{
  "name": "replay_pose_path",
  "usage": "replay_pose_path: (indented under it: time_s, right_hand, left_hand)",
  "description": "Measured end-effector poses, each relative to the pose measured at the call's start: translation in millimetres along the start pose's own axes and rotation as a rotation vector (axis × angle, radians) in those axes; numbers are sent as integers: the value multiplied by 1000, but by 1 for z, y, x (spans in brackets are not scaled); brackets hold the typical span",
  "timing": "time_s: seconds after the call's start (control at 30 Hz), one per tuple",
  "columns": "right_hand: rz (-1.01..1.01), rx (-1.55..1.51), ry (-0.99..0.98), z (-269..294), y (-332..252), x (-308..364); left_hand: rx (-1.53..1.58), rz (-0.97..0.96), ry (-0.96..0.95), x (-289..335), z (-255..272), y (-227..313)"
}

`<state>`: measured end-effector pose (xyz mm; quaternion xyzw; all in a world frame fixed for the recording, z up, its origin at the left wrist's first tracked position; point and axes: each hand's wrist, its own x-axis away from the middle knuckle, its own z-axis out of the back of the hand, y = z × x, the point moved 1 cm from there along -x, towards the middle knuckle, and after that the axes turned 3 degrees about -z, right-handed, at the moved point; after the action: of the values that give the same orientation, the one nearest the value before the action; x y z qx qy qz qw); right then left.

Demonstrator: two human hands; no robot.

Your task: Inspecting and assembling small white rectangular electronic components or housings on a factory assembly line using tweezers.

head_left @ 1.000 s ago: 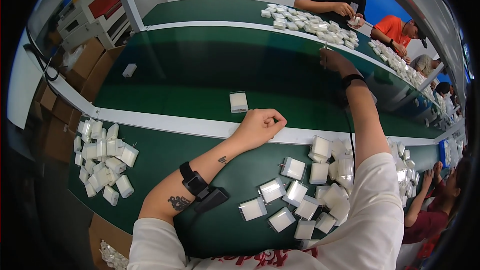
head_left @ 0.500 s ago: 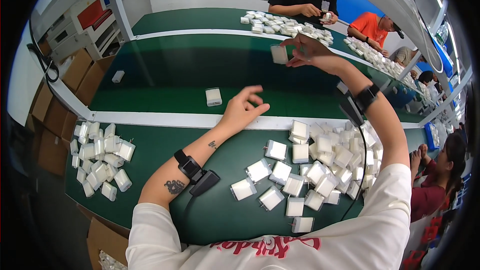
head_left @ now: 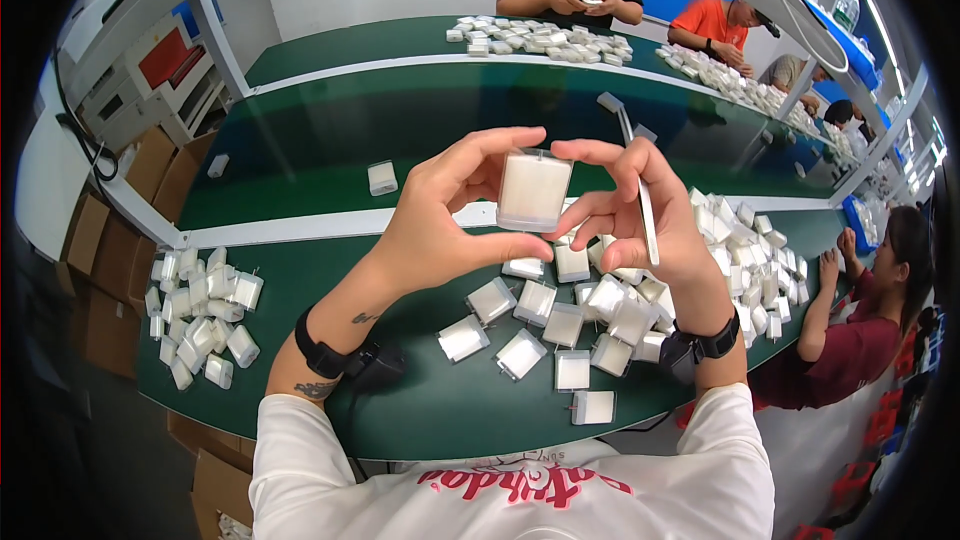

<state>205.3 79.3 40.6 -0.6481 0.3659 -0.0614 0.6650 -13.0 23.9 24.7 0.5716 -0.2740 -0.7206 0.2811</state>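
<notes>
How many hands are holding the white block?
2. The left hand pinches the block from its left side. The right hand grips its right edge and also has a thin white strip tucked in its fingers.

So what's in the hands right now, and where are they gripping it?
Both hands hold one white block-shaped adapter up: left hand pinches its left side and top corner, right hand its right side. The right hand also holds a thin pale stick.
</notes>
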Motion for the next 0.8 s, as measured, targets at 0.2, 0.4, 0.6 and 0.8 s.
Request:
replay_pose_path:
  time_s: [0.2,0.4,0.6,0.8]
  right_hand:
    - [237,131,54,-4,-7,10]
    - [477,497,96,-4,3,11]
    - [368,637,104,-8,11,17]
    - [29,166,-31,-12,24,13]
  left_hand:
    - [-129,-136,-26,-4,-6,19]
    - [-296,-195,-35,1,-11,23]
    - [-496,-277,-14,1,-16,23]
    - [-711,-431,-42,-2,-16,17]
